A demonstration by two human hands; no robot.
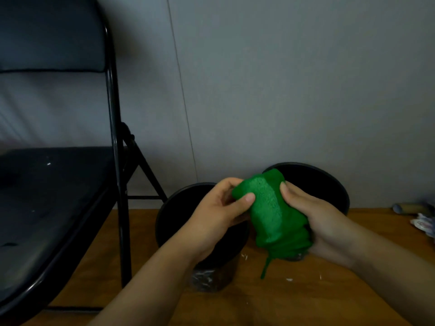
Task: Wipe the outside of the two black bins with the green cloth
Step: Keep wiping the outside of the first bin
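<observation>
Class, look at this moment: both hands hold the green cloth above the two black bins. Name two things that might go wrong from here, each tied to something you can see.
1. The green cloth is bunched between the left hand and right hand; wiping with a wad may miss patches.
2. A strand hangs from the cloth and could snag.
3. The far bin stands against the wall, so its back may go unwiped.

I see both bare forearms reaching in from the bottom edge, converging mid-frame. My left hand [219, 208] is raised, palm turned right, fingers curled, thumb pinching the green cloth [270, 212] at its upper left. My right hand [315, 215] mirrors it, thumb pressed on the cloth's upper right, fingers wrapped behind it. The 2 hands sit near each other, not touching.
</observation>
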